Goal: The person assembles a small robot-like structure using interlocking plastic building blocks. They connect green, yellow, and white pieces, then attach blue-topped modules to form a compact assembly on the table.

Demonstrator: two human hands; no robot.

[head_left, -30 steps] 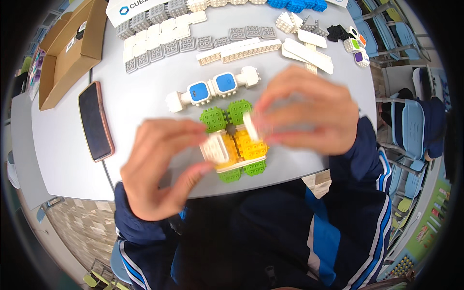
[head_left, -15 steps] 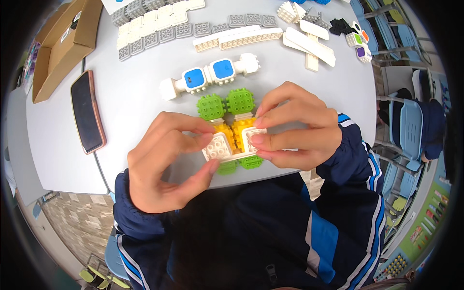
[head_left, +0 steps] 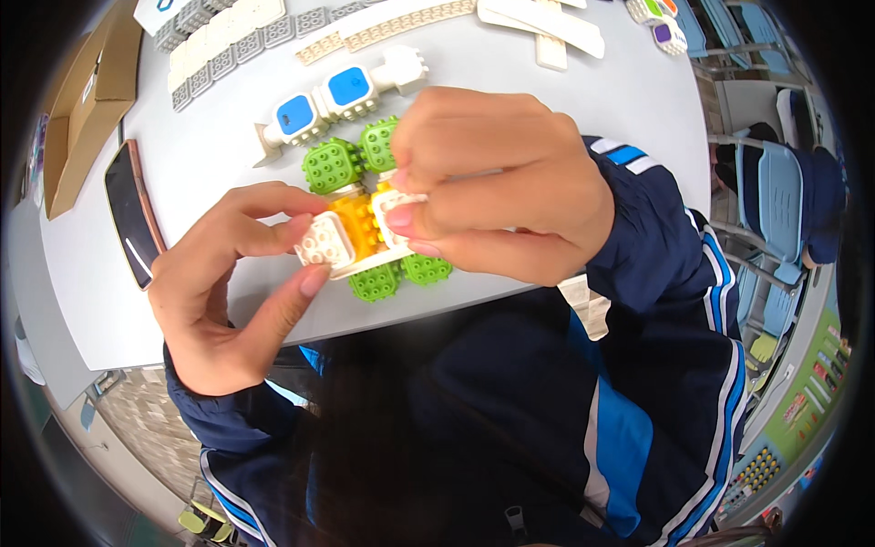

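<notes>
Near the table's front edge lies a building-block assembly of yellow blocks (head_left: 351, 219), white plates and green studded blocks (head_left: 333, 166). My left hand (head_left: 232, 273) pinches the white studded plate (head_left: 326, 242) at its left end between thumb and fingers. On the right end, my right hand (head_left: 510, 187) has its fingers closed on the other white plate (head_left: 388, 211), and it covers part of a green block. Just beyond sits a separate white block assembly (head_left: 321, 104) with two blue square faces, resting on the table.
A dark phone (head_left: 133, 214) and an open cardboard box (head_left: 96, 118) are on the left. Grey and white plates (head_left: 223, 62) stand in rows at the far left, with long white beams (head_left: 410, 30) beside them. White flat pieces (head_left: 542, 32) and coloured-face cubes (head_left: 670, 36) lie farther right.
The view has shifted, so the table things sit farther left and higher. My right hand has turned more palm-down over the assembly, its fingers still on the right white plate.
</notes>
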